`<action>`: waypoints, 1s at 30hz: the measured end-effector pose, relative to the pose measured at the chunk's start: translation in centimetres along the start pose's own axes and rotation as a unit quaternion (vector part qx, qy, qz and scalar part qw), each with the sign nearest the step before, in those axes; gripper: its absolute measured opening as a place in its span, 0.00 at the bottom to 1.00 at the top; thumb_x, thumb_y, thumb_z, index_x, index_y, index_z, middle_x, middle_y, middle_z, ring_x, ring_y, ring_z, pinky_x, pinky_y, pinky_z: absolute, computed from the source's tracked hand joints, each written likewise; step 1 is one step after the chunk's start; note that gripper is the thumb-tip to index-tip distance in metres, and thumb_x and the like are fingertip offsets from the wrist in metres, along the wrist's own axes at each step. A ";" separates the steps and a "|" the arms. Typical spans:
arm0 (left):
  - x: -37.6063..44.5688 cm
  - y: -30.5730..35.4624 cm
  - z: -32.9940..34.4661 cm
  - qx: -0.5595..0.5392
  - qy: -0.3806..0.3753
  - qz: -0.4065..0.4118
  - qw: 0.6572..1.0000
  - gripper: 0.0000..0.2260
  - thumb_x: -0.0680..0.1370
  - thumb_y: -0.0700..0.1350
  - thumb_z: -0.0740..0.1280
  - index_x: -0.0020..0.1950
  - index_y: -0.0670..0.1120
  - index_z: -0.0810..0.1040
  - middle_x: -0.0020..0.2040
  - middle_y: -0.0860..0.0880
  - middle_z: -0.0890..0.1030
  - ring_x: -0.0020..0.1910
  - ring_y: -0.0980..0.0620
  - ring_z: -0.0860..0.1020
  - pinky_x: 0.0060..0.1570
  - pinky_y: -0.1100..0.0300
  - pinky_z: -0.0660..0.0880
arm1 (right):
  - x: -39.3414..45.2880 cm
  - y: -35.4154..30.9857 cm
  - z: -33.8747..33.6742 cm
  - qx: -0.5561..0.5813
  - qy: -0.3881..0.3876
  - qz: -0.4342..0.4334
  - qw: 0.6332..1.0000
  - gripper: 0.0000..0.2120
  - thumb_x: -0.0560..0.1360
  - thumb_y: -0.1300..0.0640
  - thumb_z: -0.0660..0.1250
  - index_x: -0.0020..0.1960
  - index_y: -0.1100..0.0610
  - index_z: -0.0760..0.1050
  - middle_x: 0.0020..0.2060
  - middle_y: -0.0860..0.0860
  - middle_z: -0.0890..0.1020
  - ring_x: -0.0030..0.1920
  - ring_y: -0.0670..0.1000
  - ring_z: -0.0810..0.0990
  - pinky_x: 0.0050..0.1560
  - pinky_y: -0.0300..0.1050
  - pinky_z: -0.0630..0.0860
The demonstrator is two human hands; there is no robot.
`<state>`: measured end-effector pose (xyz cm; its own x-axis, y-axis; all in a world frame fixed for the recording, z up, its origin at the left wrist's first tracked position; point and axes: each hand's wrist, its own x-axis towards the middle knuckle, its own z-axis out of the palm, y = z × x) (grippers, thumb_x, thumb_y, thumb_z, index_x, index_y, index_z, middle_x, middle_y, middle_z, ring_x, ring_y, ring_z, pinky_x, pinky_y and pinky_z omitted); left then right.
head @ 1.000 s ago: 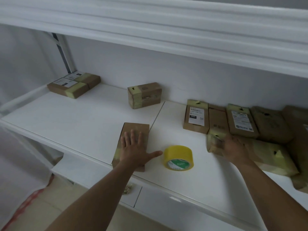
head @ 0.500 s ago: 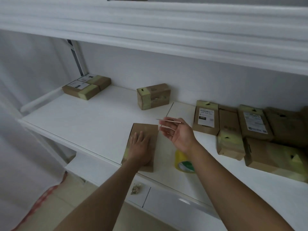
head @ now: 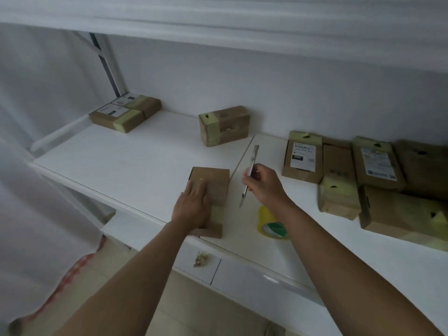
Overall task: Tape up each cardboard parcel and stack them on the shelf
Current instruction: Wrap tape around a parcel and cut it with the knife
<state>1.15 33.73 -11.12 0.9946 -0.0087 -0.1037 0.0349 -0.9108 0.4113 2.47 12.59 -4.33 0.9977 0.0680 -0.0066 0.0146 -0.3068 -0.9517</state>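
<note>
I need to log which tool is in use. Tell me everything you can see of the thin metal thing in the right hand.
The metal tool is a slim, silvery, blade-like knife, long and flat. The right hand pinches it near the middle, holding it above the white shelf. Its pointed tip slants down toward the person; the blunt end points away. It touches nothing else.

We can read only one mark: "060", white on a black patch, on the white label [head: 303,157] of the parcel [head: 303,156] lying flat right of the middle of the shelf [head: 135,156]. The finer print above it on that label is too small for us to read. The labels on the two parcels at the far left [head: 116,106] and on another parcel at the right [head: 378,163] are blurred, and we make out no words there.
</note>
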 end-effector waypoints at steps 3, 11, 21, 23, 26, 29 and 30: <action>0.1 -0.2 -0.2 -0.047 0.031 -0.014 0.998 0.21 0.84 0.47 0.53 0.78 0.53 0.61 0.79 0.48 0.60 0.74 0.43 0.65 0.64 0.48 0.69 | 0.1 0.4 0.2 -0.020 -0.023 -0.016 0.999 0.05 0.76 0.60 0.69 0.48 0.52 0.74 0.34 0.46 0.79 0.34 0.44 0.78 0.41 0.40 0.76; -1.0 -0.2 0.1 0.022 0.070 0.012 0.997 0.21 0.84 0.42 0.55 0.76 0.54 0.67 0.79 0.57 0.62 0.80 0.53 0.56 0.68 0.53 0.68 | -0.2 0.5 0.4 -0.061 -0.041 -0.015 0.997 0.14 0.79 0.52 0.65 0.40 0.60 0.76 0.26 0.48 0.79 0.28 0.48 0.76 0.38 0.48 0.75; -1.6 0.2 -0.6 0.056 0.021 -0.006 0.998 0.31 0.79 0.41 0.65 0.79 0.57 0.59 0.80 0.60 0.55 0.80 0.54 0.49 0.63 0.49 0.74 | -0.2 0.8 0.3 -0.041 -0.085 -0.012 0.995 0.12 0.78 0.53 0.69 0.46 0.63 0.76 0.31 0.56 0.84 0.30 0.55 0.81 0.38 0.47 0.78; -1.7 0.3 -0.7 0.060 0.018 -0.007 0.998 0.33 0.79 0.42 0.67 0.80 0.57 0.58 0.81 0.59 0.54 0.80 0.54 0.49 0.64 0.49 0.73 | -0.2 0.9 0.5 -0.059 -0.096 -0.015 0.993 0.13 0.78 0.52 0.69 0.45 0.62 0.76 0.32 0.56 0.84 0.31 0.55 0.83 0.38 0.45 0.77; -2.0 0.4 -0.9 0.059 0.020 -0.008 0.998 0.32 0.79 0.42 0.66 0.80 0.57 0.58 0.81 0.59 0.54 0.80 0.54 0.49 0.65 0.49 0.73 | -0.2 0.8 0.7 -0.067 -0.115 -0.011 0.991 0.11 0.78 0.52 0.69 0.46 0.60 0.76 0.33 0.55 0.85 0.33 0.55 0.84 0.37 0.43 0.77; -2.1 0.4 -0.8 0.058 0.025 -0.002 0.998 0.31 0.79 0.42 0.66 0.80 0.56 0.58 0.80 0.59 0.55 0.81 0.53 0.49 0.66 0.48 0.73 | -0.3 0.8 0.7 -0.067 -0.122 -0.007 0.990 0.10 0.78 0.52 0.69 0.46 0.60 0.76 0.33 0.56 0.85 0.34 0.55 0.85 0.36 0.40 0.76; -2.1 0.4 -0.8 0.055 0.027 -0.001 0.998 0.31 0.79 0.42 0.66 0.80 0.56 0.58 0.80 0.59 0.55 0.81 0.53 0.49 0.65 0.48 0.73 | -0.3 0.7 0.7 -0.067 -0.124 -0.007 0.990 0.10 0.78 0.52 0.70 0.46 0.59 0.75 0.33 0.56 0.85 0.34 0.55 0.85 0.36 0.40 0.76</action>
<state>-0.83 33.69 -9.98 0.9985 0.0124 -0.0538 0.0285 -0.9505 0.3095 2.12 13.03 -5.25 0.9502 0.2996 -0.0854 0.0533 -0.4265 -0.9029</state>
